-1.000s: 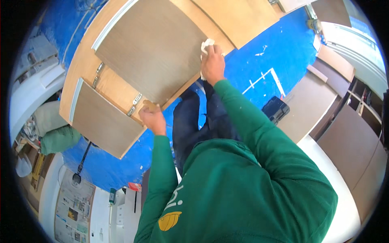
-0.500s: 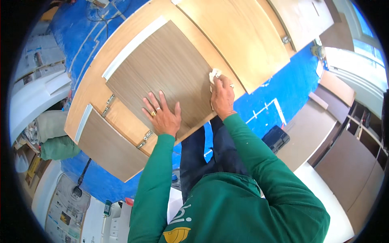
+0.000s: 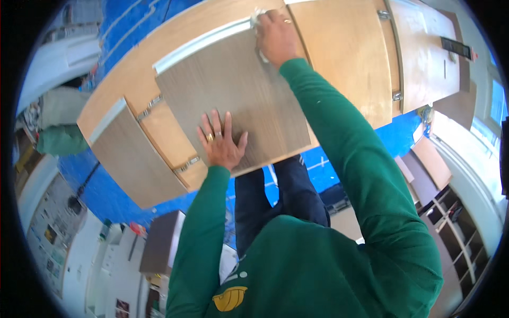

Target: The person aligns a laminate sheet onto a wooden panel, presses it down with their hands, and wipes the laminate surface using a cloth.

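Right hand [image 3: 280, 37] is gripping a cloth [image 3: 257, 17], grip closing around it, at the panel's [image 3: 238, 90] far right corner. Left hand [image 3: 224, 147] is lying flat near the panel's near edge, fingers spreading, grip holding nothing. 2 rings are showing on the left hand, 1 on the right.

Panel is lying flat mid-base, sitting between the narrow panel [image 3: 135, 159] on the left and the pale panel [image 3: 339, 63] on the right.

Progress: wiping is looking partway, my judgement. Cloth is reaching the far corner; which areas are done or left, can't tell, since no clear wet or dirty line is showing. Narrow panel and pale panel are lying without a hand or cloth on them; whether they're needing a wipe, can't tell.

Materials: panel is showing grey-brown woodgrain, looking smooth and matte, roughly rectangular, bending in the fisheye. White strip [image 3: 204, 45] is running straight along its far edge. Base [image 3: 132, 79] is showing pale, warm wood. Pale panel is looking smooth, yellowish, faintly blotchy. 2 metal hinges [image 3: 186, 164] are bridging the gap left of the panel. Cloth is looking whitish, soft, crumpling. Floor [image 3: 127, 193] is showing blue, scuffing pale.
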